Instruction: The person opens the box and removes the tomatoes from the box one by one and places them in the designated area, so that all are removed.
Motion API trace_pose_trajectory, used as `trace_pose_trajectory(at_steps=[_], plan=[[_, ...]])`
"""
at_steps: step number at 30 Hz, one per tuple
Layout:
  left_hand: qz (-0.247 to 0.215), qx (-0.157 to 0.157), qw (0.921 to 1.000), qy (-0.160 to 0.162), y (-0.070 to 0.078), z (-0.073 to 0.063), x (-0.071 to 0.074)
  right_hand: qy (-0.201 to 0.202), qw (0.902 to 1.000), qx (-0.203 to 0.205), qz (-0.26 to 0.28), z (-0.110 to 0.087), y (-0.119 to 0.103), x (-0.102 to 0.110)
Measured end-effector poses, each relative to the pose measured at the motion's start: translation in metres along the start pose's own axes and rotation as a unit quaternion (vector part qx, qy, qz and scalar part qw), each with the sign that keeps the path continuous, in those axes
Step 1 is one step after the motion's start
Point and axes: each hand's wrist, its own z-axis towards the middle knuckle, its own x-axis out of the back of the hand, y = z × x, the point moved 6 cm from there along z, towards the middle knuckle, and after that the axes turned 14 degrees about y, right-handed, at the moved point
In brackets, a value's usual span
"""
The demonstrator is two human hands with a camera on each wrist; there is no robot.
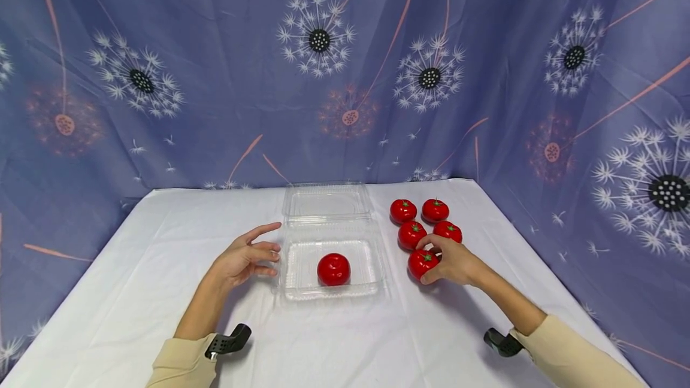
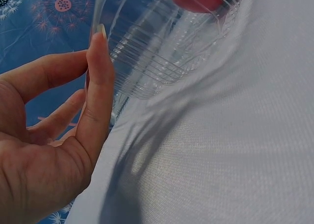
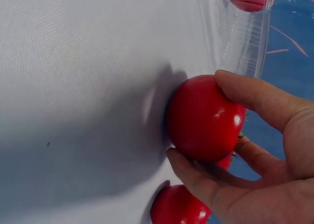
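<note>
My right hand (image 1: pixel 453 261) grips a red tomato (image 1: pixel 422 264) with a green stem, thumb on the near side and fingers curled over the far side. In the right wrist view this tomato (image 3: pixel 203 120) sits low over the white cloth, with its shadow beside it. My left hand (image 1: pixel 247 258) has its fingers loosely extended, fingertips right at the left rim of a clear plastic clamshell box (image 1: pixel 302 292). Inside the box's near half lies another tomato (image 1: pixel 333 269). The left wrist view has the thumb (image 2: pixel 99 71) overlapping the box's ribbed wall (image 2: pixel 142 62).
Several more tomatoes stand right of the box, among them one at the back (image 1: pixel 403 211) and one beside the right fingers (image 1: pixel 412 235). The box's lid (image 1: pixel 327 202) lies folded open toward the back. White cloth (image 1: pixel 334 346) covers the table; a patterned blue curtain (image 1: pixel 226 76) hangs behind.
</note>
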Motion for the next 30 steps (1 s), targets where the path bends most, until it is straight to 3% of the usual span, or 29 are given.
trace_pose_trajectory(at_steps=[18, 30], plan=[[-0.001, 0.002, 1.0000, 0.000, 0.000, 0.000, 0.000, -0.012, 0.9998, -0.003, -0.015, 0.000, -0.003, 0.002], [-0.003, 0.002, 1.0000, 0.000, 0.000, 0.000, 0.000, 0.014, 0.9994, 0.031, -0.005, 0.014, -0.038, 0.017]])
